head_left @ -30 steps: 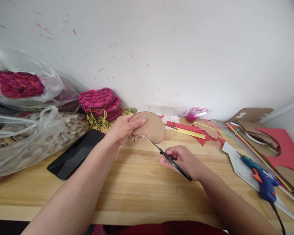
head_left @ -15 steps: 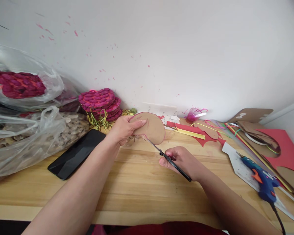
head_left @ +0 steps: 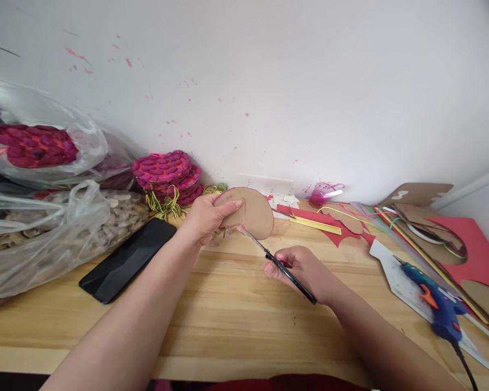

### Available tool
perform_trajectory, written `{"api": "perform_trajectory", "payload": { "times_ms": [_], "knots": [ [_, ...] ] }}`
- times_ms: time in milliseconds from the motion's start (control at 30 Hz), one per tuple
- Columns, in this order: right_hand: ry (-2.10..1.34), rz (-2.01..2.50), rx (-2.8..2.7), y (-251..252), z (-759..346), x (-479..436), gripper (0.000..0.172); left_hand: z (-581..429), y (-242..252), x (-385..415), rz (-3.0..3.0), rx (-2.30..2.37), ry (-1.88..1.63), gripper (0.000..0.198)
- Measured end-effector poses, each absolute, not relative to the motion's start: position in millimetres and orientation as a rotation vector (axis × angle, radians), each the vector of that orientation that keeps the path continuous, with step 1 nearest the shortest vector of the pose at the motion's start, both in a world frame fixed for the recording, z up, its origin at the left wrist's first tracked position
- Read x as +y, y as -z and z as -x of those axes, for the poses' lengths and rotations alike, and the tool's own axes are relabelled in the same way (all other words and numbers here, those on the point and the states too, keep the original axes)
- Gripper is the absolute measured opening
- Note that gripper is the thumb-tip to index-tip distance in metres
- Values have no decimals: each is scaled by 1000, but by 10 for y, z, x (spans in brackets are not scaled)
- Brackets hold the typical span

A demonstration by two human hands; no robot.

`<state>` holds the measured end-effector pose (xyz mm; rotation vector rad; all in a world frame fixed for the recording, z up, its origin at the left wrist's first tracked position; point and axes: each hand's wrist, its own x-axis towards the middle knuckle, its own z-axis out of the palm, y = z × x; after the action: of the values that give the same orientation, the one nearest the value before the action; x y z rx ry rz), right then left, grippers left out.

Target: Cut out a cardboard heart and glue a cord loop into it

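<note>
My left hand (head_left: 212, 216) grips a rounded piece of brown cardboard (head_left: 255, 212) by its left side, thumb flat on top. The cardboard has a pinkish-red edge and a curved pencil-like line near the thumb. In my right hand (head_left: 295, 271) is a pair of black-handled scissors (head_left: 287, 274), fingers wrapped round the handles. The blade tips meet the lower edge of the cardboard, close to my left fingers. Whether the blades are apart is too small to tell. Small scraps hang below the cardboard by my left hand.
A black phone (head_left: 128, 260) lies left of my forearm, beside a clear plastic bag (head_left: 65, 228) of brown pieces. Behind stand stacked magenta discs (head_left: 167, 171) with green threads. Rightward are a yellow strip (head_left: 315, 224), red paper (head_left: 483, 250) and a blue glue gun (head_left: 436, 298).
The view has shifted slightly, so the surroundings sit a little lower. Both hands keep their hold, and the scissors stay at the cardboard's lower edge.
</note>
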<state>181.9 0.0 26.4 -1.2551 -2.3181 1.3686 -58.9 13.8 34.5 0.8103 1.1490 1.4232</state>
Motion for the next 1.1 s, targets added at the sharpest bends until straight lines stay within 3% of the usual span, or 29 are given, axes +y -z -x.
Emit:
{"api": "perform_trajectory", "payload": {
  "times_ms": [1100],
  "knots": [
    [-1411,1296,-2266,-204,-1779,13,54,522,-315,141,-784,1132,-1506,50]
  ]
}}
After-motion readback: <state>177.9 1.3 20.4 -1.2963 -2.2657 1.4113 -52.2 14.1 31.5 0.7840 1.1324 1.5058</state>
